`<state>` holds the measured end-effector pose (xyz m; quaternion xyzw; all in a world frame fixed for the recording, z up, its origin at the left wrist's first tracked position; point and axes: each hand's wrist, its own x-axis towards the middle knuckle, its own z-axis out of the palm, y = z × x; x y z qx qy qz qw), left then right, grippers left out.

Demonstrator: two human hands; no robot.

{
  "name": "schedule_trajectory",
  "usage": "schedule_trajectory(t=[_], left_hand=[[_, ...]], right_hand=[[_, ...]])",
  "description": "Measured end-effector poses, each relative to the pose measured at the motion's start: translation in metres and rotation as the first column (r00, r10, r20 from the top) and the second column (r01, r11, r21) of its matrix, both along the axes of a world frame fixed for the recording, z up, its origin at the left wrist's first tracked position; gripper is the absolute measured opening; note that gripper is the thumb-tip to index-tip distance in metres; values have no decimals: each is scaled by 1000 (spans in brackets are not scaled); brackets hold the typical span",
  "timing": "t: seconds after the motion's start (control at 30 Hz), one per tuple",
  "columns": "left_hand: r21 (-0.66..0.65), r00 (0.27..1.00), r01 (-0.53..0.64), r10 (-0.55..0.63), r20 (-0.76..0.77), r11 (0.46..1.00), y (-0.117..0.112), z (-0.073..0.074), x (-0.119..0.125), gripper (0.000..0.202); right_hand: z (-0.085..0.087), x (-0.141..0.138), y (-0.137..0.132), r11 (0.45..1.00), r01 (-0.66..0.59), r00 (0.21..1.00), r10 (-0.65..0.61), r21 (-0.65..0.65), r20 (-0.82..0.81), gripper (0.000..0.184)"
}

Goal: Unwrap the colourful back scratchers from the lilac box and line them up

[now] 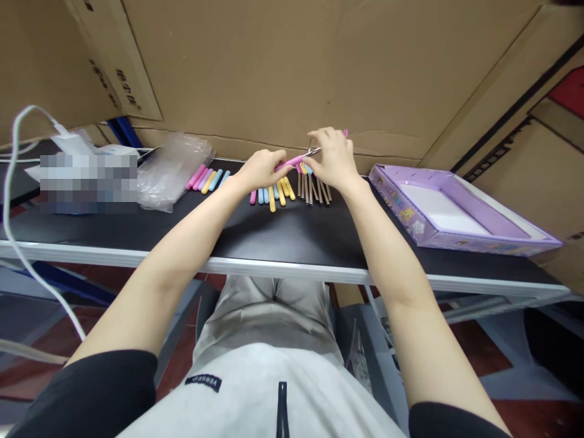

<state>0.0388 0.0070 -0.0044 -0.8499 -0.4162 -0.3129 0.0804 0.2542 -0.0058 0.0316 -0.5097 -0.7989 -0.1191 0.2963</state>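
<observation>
Over the middle of the table, my left hand [261, 168] is closed round a slim pink pen barrel [291, 163]. My right hand [334, 159] pinches the silvery metal pen part [312, 153] in line with it, and a pink end [345, 132] shows beyond the fingers. The two parts meet between my hands; whether they are joined I cannot tell. Below my left hand lie yellow, blue and pink barrels [272, 199]. Beneath my right hand is a row of metal pen parts [311, 190] with coloured tops, partly covered by the fingers.
Left of my hands lie more coloured barrels [210, 181] and clear plastic bags [176, 164]. A white cable [10, 182] runs down at far left. On the right stands a shallow purple box [493, 243]. Cardboard [283, 67] walls the back of the black table [292, 240].
</observation>
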Motion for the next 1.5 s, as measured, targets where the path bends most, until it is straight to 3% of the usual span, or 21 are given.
schedule_trajectory(t=[0.1,0.2,0.4,0.6,0.73,0.9,1.07,1.33,1.5], left_hand=[[38,999,41,-40,-37,998,-9,12,-2,26],[6,992,42,-41,-120,999,-21,23,0,31],[-87,972,-8,-12,-236,996,-41,16,13,42],[-87,976,-64,45,-212,994,-61,12,19,50],[-79,972,-60,40,-230,995,-57,16,19,53],[-69,968,-55,36,-247,996,-50,20,21,51],[-70,972,-39,22,-234,997,-48,22,23,49],[-54,973,-25,11,-231,998,-37,10,20,51],[-65,961,-75,55,-270,995,-43,12,23,50]], right_hand=[[9,-5,-3,992,-75,972,94,-97,213,28],[11,-7,4,963,-129,975,167,-237,148,12],[9,-4,5,939,-243,959,270,-243,85,22],[6,-2,4,932,-296,954,280,-209,-106,30],[2,0,9,922,-319,932,264,-219,-247,36],[1,3,18,917,-337,840,190,-214,-509,40],[2,6,22,913,-334,853,187,-234,-488,39],[-3,11,27,917,-326,870,196,-229,-452,34],[-3,17,29,945,-268,959,242,-187,-151,38]])
